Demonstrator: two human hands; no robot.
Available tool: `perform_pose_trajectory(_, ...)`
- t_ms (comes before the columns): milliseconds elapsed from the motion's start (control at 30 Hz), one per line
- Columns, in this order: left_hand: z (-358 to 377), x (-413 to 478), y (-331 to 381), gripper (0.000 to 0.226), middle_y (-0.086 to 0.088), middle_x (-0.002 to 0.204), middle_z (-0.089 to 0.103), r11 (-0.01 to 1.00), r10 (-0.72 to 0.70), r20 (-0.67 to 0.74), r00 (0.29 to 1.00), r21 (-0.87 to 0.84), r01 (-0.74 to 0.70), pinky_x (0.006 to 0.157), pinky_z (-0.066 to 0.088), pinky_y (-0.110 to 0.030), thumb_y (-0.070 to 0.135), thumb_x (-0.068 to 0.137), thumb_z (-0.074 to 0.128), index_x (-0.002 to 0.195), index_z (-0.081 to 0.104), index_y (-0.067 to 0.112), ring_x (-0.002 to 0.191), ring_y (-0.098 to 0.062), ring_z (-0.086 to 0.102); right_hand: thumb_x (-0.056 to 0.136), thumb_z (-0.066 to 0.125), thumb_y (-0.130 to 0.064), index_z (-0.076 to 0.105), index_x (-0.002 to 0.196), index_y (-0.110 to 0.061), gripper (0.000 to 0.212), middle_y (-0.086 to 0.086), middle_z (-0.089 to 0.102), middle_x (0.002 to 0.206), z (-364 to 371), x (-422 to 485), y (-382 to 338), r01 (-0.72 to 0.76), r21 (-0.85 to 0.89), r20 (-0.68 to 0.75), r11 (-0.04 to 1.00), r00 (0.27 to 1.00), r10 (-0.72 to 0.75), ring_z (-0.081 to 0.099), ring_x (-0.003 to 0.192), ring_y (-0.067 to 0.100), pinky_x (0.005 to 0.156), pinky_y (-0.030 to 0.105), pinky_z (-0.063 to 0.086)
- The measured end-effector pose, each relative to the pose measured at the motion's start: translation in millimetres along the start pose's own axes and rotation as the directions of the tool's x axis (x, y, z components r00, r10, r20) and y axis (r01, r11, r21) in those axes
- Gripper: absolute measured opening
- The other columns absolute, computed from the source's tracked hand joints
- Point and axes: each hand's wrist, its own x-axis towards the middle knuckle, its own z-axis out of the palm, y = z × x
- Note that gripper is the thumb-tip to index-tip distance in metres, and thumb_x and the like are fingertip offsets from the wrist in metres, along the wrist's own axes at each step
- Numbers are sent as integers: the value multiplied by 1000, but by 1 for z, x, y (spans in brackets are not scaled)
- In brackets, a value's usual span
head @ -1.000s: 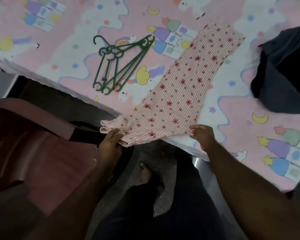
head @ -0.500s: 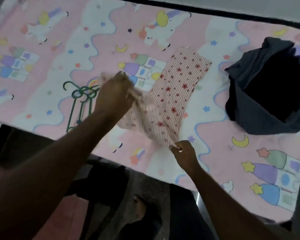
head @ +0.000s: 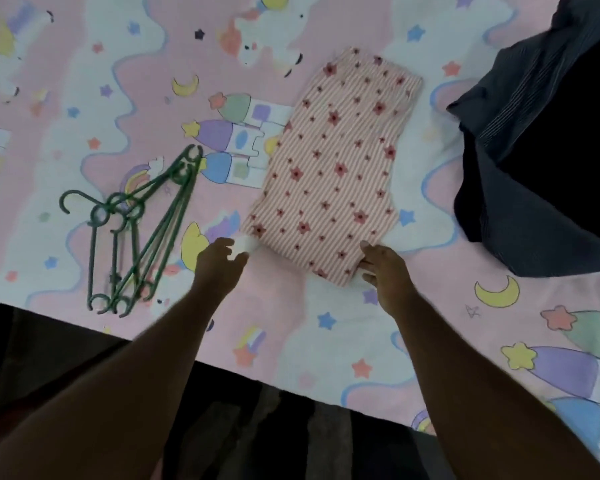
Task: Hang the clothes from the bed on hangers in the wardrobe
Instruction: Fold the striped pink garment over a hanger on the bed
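Your folded pink-and-white striped garment [head: 329, 174], a thin soft cloth dotted with small red star-shaped flowers, lies flat in a long rectangle on the bed, on the pink cartoon-print bedsheet [head: 84, 109]. Your right hand [head: 383, 271] is at its near right corner, thumb on top and fingers curled against the folded edge, pinching it. Your left hand [head: 219, 266] sits at the near left corner with fingers loosely bent around a small white bit of cloth. It is blurred, so you cannot tell whether it grips or only touches. The green plastic hangers [head: 136, 233], thin and triangular with round loops and one hook showing, lie stacked together left of the garment, well apart from it. A crumpled dark navy ribbed garment [head: 520, 140] is heaped on the sheet to the right.
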Motion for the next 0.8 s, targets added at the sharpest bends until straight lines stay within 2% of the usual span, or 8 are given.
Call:
perform_pose_trajectory(100,6,17,1,41,-14,118,67,999,39,-1,999,13,-39,96,38,-28,22,88,69,124,60,4,113,-28,60,90,68,-31,59,87,-22,14,-2,65,92,2,4,12,22,14,4,1000,1000,-22,59,88,16,75,32,42)
perform_pose_trajectory(267,11,57,27,50,-12,121,64,979,158,-44,987,-125,-162,97,41,-28,22,86,70,131,55,7,114,-26,58,81,76,-33,57,88,-19,25,5,55,90,8,11,15,61,-66,6,996,998,-60,48,85,19,65,31,36)
perform_pose_trajectory(367,16,73,31,50,-6,113,66,969,171,85,982,-194,-152,84,47,-19,17,86,68,132,52,7,96,-20,65,76,77,-30,63,94,-17,26,6,54,87,17,9,19,96,-105,-4,990,995,-97,46,76,17,56,27,32)
perform_pose_trajectory(467,21,89,23,46,-9,111,68,981,176,199,964,-116,-155,88,53,-37,19,80,74,121,59,5,95,-25,66,85,72,-6,64,108,-9,24,-4,62,81,21,9,22,146,-39,-4,989,989,-146,53,51,-5,48,9,38)
perform_pose_trajectory(600,20,101,10,30,-12,85,60,985,173,240,955,-54,-165,66,41,-31,26,78,78,84,59,3,77,-23,51,87,67,3,62,91,-13,17,-17,62,57,26,6,22,177,-31,-22,984,984,-178,50,41,-7,43,5,35)
perform_pose_trajectory(667,20,102,6,29,-14,85,58,979,197,245,949,-101,-177,66,42,-34,24,82,73,86,58,-1,78,-22,50,86,68,0,63,90,-14,15,-18,64,60,27,3,25,205,-66,-50,977,977,-208,54,46,-7,46,6,39)
perform_pose_trajectory(733,19,102,2,32,-12,95,60,966,240,245,939,-151,-208,72,45,-35,23,86,70,99,58,-3,84,-23,52,86,70,-3,68,98,-8,13,-11,72,80,31,1,33,257,-101,-116,961,957,-267,64,67,-4,62,12,48)
perform_pose_trajectory(800,14,100,-1,30,-4,95,60,958,264,235,935,-181,-224,69,45,-24,24,88,69,105,58,2,83,-17,55,87,69,-6,67,102,-7,15,-4,71,89,39,-5,43,311,-150,-198,938,921,-337,65,75,-2,70,14,49)
